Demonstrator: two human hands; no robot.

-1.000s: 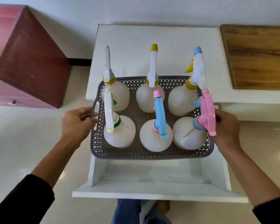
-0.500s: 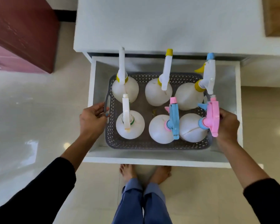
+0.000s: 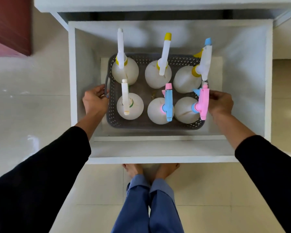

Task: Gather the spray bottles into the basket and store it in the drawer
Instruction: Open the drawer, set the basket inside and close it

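Observation:
A grey perforated basket (image 3: 142, 124) sits low inside the open white drawer (image 3: 160, 159). Several white spray bottles stand upright in it in two rows, among them one with a pink sprayer head (image 3: 202, 103) at the near right, one with a blue head (image 3: 168, 105) beside it and one with a white head (image 3: 125, 98) at the near left. My left hand (image 3: 95, 101) grips the basket's left handle. My right hand (image 3: 221, 104) holds the right rim, partly hidden behind the pink sprayer.
The white cabinet top (image 3: 141, 4) overhangs the drawer at the back. A dark red and pink cabinet (image 3: 8, 26) stands at the far left. My bare feet (image 3: 149, 170) and blue trouser legs are on the glossy tiled floor just in front of the drawer.
The basket has gone down from above the drawer's front into the drawer, with both hands on its sides. The view has tilted further down.

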